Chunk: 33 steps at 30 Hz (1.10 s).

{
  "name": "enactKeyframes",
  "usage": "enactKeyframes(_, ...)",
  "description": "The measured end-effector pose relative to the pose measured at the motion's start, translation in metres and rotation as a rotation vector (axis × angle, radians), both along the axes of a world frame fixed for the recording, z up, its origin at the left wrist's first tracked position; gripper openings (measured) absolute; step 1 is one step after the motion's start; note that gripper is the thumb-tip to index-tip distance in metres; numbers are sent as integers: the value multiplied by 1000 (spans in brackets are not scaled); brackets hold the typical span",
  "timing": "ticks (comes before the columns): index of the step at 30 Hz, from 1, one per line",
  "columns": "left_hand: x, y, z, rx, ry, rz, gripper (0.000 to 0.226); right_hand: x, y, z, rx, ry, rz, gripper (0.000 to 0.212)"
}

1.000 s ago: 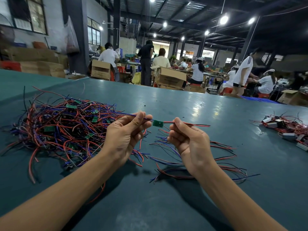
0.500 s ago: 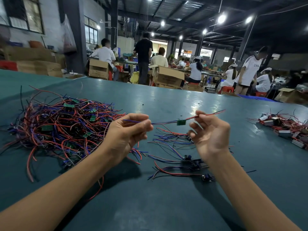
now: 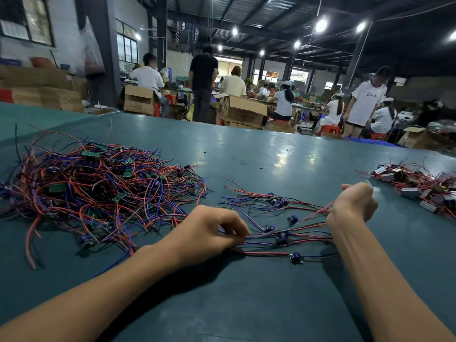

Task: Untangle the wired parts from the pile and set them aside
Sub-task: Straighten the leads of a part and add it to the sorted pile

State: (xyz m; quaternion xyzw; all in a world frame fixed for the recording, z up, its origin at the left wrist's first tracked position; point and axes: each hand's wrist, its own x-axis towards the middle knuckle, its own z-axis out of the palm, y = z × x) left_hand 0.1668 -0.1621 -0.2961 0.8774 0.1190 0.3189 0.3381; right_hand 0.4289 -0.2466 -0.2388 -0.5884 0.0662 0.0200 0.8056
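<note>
Hands at table level, right of the pile. Both hands have dropped from mid-air to the table (image 3: 259,154), and the freed part (image 3: 317,213) is arriving on the row (image 3: 280,239) of sorted parts just right of the pile (image 3: 98,188).

The left hand (image 3: 209,230) rests at the row's pile-side end. Its fingers are curled down and pinched with the thumb on a blue lead, judged to be the part's. The right hand (image 3: 352,206) sits at the row's far end from the pile, its fingers closed into a loose fist with a red lead running into it (the fingertips are turned away, so the exact grip cannot be told). The part's small board cannot be picked out among the dark components of the row.

Change from the earlier frames: a second ago the part is held taut between the two hands above the table, its green board midway and clear of the pile. Half a second ago the right hand is drawing it further from the pile. Now the leads lie low and roughly in line with the others in the row. The pile itself looks undisturbed.

Meaning for the task: this part is judged untangled and all but set aside, with only the release left. The pile remains large, so most of the work is still ahead. A separate heap (image 3: 419,186) of cased parts lies well right of the pile, beyond the right hand, and neither hand touches it.
</note>
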Motion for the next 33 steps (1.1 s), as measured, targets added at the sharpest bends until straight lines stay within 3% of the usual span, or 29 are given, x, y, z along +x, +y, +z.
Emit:
enactKeyframes(3, -4, 1, 3, 110, 58, -23, 12, 9, -1, -4, -58, -48, -45, 18)
enactKeyframes(6, -12, 11, 14, 250, 32, 105, 8, 13, 0, -4, -299, -177, -176, 39)
enactKeyframes(8, -21, 28, 24, 417, 109, 307, 17, 4, 3, -4, -361, -421, -231, 46)
enactKeyframes(10, -32, 45, 28, 572, 398, 597, 35, -10, 7, -5, -290, -686, -168, 37)
enactKeyframes(12, -43, 56, 29, 523, 703, 852, 42, -32, 9, -6, -197, -982, 41, 24)
enactKeyframes(14, -50, 62, 29, 376, 801, 927, 30, -59, 11, -13, -217, -1353, 246, 19)
enactKeyframes(16, -53, 67, 28, 313, 743, 915, 5, -91, 14, -22, -245, -1636, 476, 19)
enactKeyframes(18, -54, 69, 27, 360, 681, 908, 14, -124, 16, -32, -259, -1815, 687, 20)
enactKeyframes(22, -49, 59, 32, 523, 643, 968, 8, -160, 12, -46, -330, -2105, 915, 19)
enactKeyframes(25, -49, 55, 34, 521, 547, 966, 8, -162, 8, -47, -349, -2151, 981, 18)
enactKeyframes(29, -47, 52, 33, 464, 369, 921, 28, -157, 9, -47, -356, -2108, 981, 16)
enactKeyframes(33, -38, 39, 36, 426, -53, 804, 30, -158, 11, -47, -265, -2060, 901, 15)
